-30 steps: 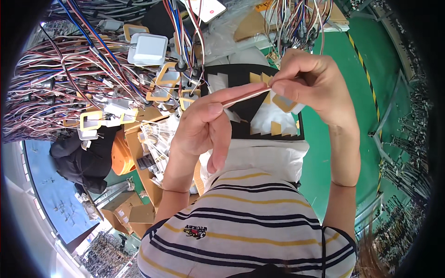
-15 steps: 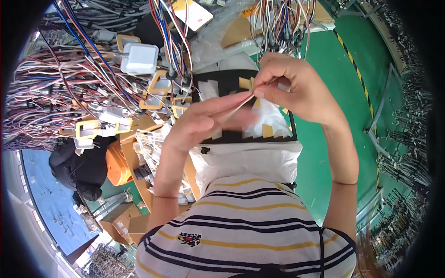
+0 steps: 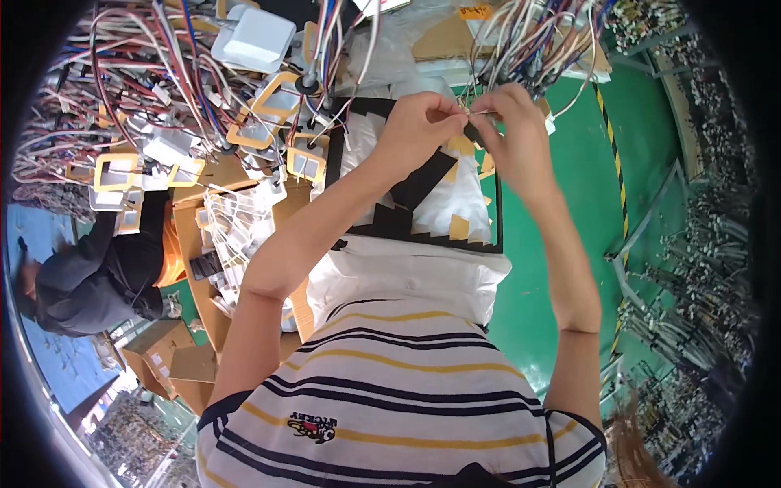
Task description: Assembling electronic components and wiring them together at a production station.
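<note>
Both hands are raised over the far end of a black-edged tray (image 3: 498, 207), fingertips nearly touching. My left hand (image 3: 419, 134) is closed in a pinch, thumb against forefinger. Facing it, my right hand (image 3: 514, 134) also pinches, its fingers bent toward the left ones. What lies between the fingertips is thin and pale, too small to make out. Just beyond the hands hangs a bundle of coloured wires (image 3: 537, 45). In the tray lie white plastic film (image 3: 446, 199), a black rectangular piece (image 3: 425, 180) and several tan tape pieces (image 3: 460, 226).
On the left are massed cables, white square units (image 3: 254, 39) and yellow-edged frames (image 3: 116, 172). A cardboard box (image 3: 191, 244) of white cables stands beside my left arm. Another person (image 3: 98, 276) in dark clothing is at a blue table. Green floor (image 3: 553, 268) lies right.
My left hand has gone from flat and blurred to a pinch, moving up and right to meet the right hand near the wires. The black rectangular piece now shows. The other person has shifted left.
</note>
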Available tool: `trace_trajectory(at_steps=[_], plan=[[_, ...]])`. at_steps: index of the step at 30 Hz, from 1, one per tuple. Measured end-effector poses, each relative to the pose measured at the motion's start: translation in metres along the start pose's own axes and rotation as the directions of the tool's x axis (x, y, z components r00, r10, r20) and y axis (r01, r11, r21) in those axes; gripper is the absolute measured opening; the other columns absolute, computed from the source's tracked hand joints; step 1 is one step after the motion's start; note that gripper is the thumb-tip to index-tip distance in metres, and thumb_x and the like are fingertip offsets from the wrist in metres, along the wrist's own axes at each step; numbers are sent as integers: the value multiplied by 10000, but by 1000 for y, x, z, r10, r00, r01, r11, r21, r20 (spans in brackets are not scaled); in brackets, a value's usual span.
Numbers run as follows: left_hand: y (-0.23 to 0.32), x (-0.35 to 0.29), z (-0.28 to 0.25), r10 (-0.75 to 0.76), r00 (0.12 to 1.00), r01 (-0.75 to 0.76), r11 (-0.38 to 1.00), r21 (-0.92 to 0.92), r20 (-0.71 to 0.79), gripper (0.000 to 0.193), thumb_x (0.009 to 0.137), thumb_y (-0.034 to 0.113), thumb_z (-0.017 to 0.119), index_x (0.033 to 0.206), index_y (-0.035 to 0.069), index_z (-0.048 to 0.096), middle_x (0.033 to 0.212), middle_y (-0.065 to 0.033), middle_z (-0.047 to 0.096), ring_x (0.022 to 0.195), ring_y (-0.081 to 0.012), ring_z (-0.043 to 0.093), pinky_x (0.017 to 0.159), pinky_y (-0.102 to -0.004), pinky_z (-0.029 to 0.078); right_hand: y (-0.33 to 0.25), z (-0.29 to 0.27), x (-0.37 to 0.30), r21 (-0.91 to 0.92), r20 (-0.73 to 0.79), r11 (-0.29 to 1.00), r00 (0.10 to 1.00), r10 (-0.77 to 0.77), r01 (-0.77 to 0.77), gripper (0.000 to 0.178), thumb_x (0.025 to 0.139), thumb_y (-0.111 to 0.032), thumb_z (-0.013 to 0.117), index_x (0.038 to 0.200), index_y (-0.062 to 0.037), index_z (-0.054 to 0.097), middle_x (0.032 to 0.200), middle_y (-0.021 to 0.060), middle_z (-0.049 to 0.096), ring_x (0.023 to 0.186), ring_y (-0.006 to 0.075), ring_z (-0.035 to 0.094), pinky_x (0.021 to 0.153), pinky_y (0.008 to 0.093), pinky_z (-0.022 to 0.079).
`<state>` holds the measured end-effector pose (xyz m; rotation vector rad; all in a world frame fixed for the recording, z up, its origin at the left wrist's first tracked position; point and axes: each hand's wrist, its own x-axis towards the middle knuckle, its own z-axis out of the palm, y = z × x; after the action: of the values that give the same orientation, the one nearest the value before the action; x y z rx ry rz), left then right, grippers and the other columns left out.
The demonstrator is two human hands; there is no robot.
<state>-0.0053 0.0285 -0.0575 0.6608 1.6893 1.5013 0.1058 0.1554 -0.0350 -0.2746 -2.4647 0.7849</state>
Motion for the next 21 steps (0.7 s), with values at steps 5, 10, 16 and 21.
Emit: trace_trajectory(at_steps=[5,10,16,21], plan=[[-23,0,-29,-324,946,311,876,-368,29,223,859,163,628,989,-15,592,893,-56,611,818,-125,606,785,-310,543,-2,35,-36,1,79,999,996,-53,53,125,703,-29,699,797,-12,619,819,102,574,729,274,577,611,358,452],[-50,-11,-23,-398,915,350,692,-631,71,186,851,168,633,960,30,571,877,-45,585,829,-141,592,774,-343,550,14,59,-45,42,271,971,938,215,-235,114,710,-7,685,797,3,612,787,115,566,704,294,583,615,369,460],[-68,-9,-21,-421,907,316,647,-694,19,192,849,169,637,965,30,573,891,-45,585,858,-145,589,786,-347,546,13,62,-45,-41,266,997,961,77,-68,132,701,-6,677,782,-3,573,798,103,543,727,283,562,628,373,448],[-73,-5,-23,-429,902,327,623,-710,38,207,848,166,638,979,19,572,889,-49,587,847,-147,593,778,-351,553,20,65,-58,-224,198,941,957,-211,254,178,679,-25,689,803,-29,562,870,98,532,755,271,532,651,367,434]])
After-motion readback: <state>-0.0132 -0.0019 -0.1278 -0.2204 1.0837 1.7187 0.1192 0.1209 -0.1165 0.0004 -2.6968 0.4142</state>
